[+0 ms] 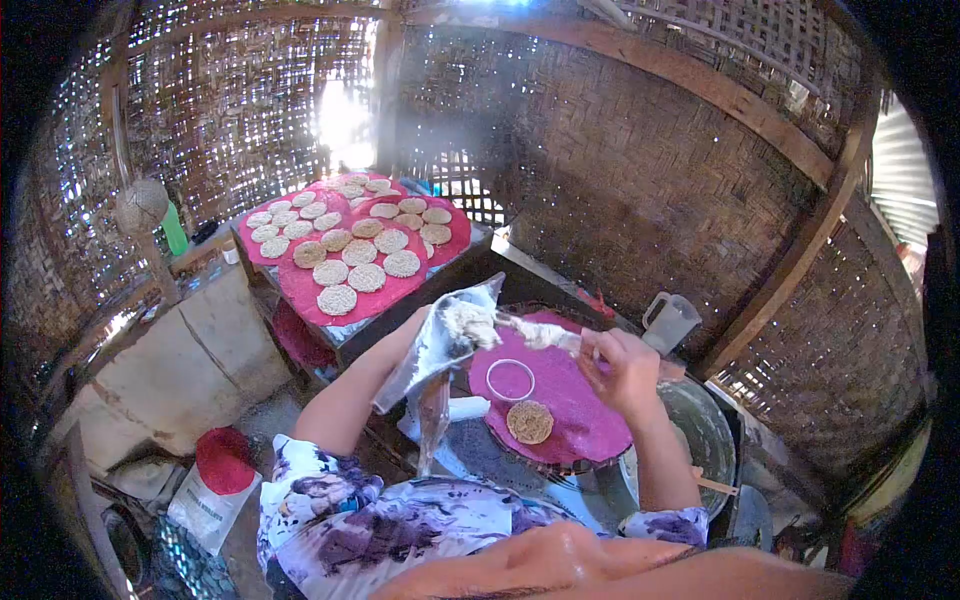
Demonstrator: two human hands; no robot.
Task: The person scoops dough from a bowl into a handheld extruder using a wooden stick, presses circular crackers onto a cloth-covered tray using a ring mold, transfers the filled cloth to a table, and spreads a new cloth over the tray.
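Note:
My left hand (412, 338) grips a clear plastic bag (425, 355), its fingers partly hidden behind the plastic. White, sticky paste (468, 325) lies in the bag's open mouth. Closed round the end of a paste-coated utensil (545, 335) is my right hand (625, 368); the utensil's far end reaches to the bag's mouth, and its exact kind is covered by paste. Below both hands lies a round magenta sheet (590, 425). On it are a white ring (511, 380) and one flat, round brownish cake (529, 422), close together but not overlapping.
At the back left, a table with pink sheets (300, 285) carries many round cakes (362, 277) in rows. A large metal basin (705, 420) with a wooden-handled tool (715, 486) stands at right, near a clear plastic jug (672, 322). Woven bamboo walls (620, 150) close in behind.

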